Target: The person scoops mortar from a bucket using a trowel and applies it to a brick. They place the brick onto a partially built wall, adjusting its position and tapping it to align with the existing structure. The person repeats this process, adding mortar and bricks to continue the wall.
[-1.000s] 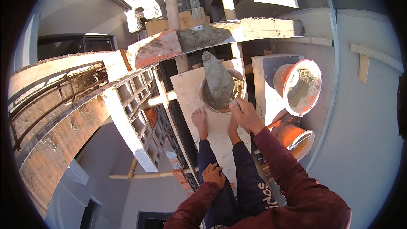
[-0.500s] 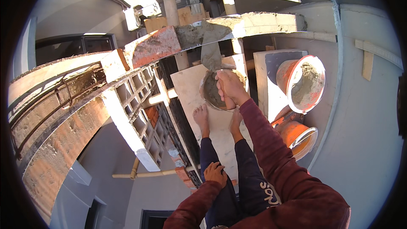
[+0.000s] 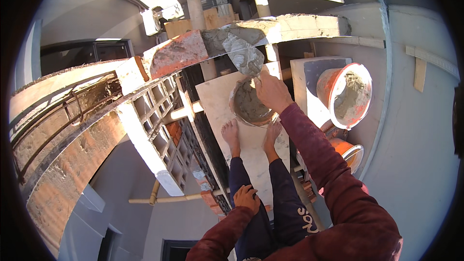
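My right hand point(image 3: 274, 92) is closed round the handle of a trowel, mostly hidden by the fingers. The trowel's blade point(image 3: 245, 57), smeared with wet grey mortar, slants up to the left, its tip over the near edge of the wall top. Mortar point(image 3: 217, 39) lies on that wall between an orange-red brick point(image 3: 176, 53) and a pale sunlit stretch of the wall top point(image 3: 309, 25). Below the right hand, a round bucket point(image 3: 236, 111) holds grey mortar. My left hand point(image 3: 246, 198) rests on my left thigh, fingers apart and holding nothing.
My bare feet stand on a pale board point(image 3: 212, 92) beside the bucket. On the right are a mortar-filled orange bucket point(image 3: 323, 87) and a second orange bucket point(image 3: 345, 152). White breeze blocks point(image 3: 150, 142) stand left. Bamboo poles point(image 3: 194, 5) rise behind the wall.
The right hand has shifted slightly right with the trowel. The blade has turned and tilted, showing its smeared face beside the wall edge. My left hand remains on the thigh.
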Available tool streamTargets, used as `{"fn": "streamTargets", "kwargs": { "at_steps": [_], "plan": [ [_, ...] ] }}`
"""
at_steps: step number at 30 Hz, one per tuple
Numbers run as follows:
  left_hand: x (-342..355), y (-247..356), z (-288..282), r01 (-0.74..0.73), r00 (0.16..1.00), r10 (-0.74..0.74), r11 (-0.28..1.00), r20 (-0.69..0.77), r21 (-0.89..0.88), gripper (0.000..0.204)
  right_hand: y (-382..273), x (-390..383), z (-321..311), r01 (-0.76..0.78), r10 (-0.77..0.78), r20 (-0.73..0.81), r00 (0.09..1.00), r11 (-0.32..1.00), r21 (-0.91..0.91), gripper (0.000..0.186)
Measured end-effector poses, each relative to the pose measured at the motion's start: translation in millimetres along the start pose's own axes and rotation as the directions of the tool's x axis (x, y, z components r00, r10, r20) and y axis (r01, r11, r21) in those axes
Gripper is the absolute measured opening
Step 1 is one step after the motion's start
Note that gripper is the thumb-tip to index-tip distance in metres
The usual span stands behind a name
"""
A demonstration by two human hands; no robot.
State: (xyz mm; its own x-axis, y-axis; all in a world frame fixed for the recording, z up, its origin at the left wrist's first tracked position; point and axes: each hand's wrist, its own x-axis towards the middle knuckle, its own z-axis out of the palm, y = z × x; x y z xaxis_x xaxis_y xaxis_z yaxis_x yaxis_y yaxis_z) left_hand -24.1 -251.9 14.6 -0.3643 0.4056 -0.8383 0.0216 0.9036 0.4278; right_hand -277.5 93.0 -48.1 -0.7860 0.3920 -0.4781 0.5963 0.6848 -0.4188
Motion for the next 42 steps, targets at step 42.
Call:
{"fn": "streamTargets", "kwargs": {
  "at_steps": [42],
  "plan": [
    [-6.9, 1.1, 18.7, 0.044, 0.992, -0.051, 0.997, 0.112, 0.064, 0.037, 184.1, -146.0, 148.5, -0.592, 0.149, 0.583, 0.798, 0.370, 0.716, 0.027]
  ]
}}
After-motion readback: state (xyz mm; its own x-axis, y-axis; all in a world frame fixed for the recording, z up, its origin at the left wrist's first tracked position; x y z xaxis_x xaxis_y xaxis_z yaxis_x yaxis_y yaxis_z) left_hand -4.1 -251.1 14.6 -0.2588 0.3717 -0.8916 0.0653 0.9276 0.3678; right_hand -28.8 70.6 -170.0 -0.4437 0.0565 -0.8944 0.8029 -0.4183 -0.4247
